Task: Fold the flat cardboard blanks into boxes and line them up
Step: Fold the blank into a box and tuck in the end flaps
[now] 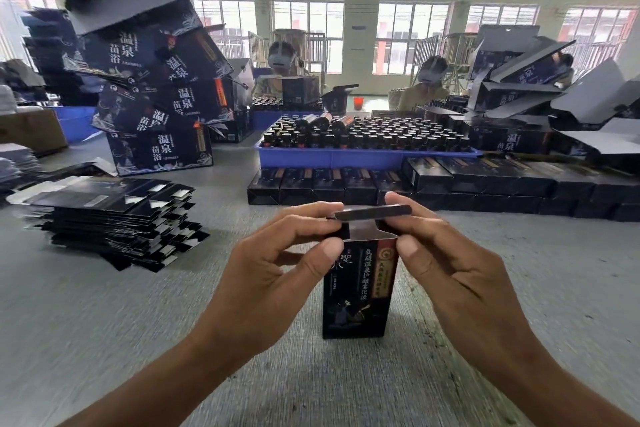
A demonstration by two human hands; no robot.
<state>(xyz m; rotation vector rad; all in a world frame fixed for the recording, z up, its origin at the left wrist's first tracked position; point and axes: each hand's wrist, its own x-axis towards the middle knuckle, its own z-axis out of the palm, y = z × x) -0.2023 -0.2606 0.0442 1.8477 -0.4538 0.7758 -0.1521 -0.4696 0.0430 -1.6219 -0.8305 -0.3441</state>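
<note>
Toward the left edge of the surface point(104, 305) I see the stack of flat blanks point(114, 218). My left hand point(277, 274) pinches a side flap of the upright box point(358, 291) near the front middle. My right hand point(450, 263) pinches the lid flap point(372, 212). I judge the top closing is in hand; next I must tuck the lid in, then set the box by the row of finished boxes point(433, 184).

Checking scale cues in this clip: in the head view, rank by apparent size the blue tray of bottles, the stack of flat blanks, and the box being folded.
1. blue tray of bottles
2. stack of flat blanks, nearly as wide
3. box, though it is nearest the camera
</note>
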